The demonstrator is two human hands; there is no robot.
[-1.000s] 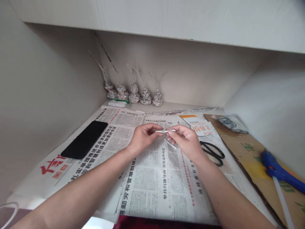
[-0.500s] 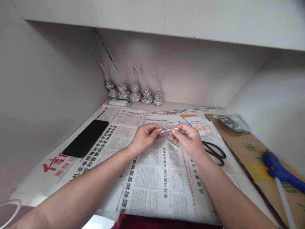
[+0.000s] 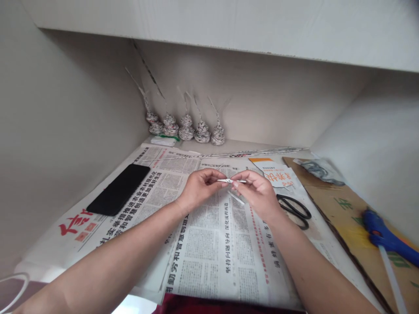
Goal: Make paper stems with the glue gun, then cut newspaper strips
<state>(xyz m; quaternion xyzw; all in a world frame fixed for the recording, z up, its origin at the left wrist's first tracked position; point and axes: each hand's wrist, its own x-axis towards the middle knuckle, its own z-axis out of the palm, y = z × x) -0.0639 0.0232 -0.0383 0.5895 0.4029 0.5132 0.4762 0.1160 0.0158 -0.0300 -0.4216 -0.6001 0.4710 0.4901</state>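
Note:
Between my two hands is a short piece of rolled paper (image 3: pixel 226 180), pale with a few dark flecks. My left hand (image 3: pixel 200 188) pinches its left end between thumb and fingers. My right hand (image 3: pixel 258 192) grips the right end the same way, and a bit of the roll shows past its fingers. Just beneath the hands a second short white paper stick (image 3: pixel 236 197) lies on the spread newspaper (image 3: pixel 203 248). Black-handled scissors (image 3: pixel 294 211) rest beside my right wrist, their blades hidden.
Several woven paper gourds (image 3: pixel 218 134) stand along the back wall. Long paper rods (image 3: pixel 248 153) lie before them. A black phone (image 3: pixel 119 189) is at left. Cardboard (image 3: pixel 330 205) at right holds a blue glue gun (image 3: pixel 382 233) and a plastic bag (image 3: pixel 321 170). A white panel (image 3: pixel 222 30) overhangs.
The fingers of both hands have shifted along the rolled paper, which now lies more level and shows more of its middle. Surrounding things stay put.

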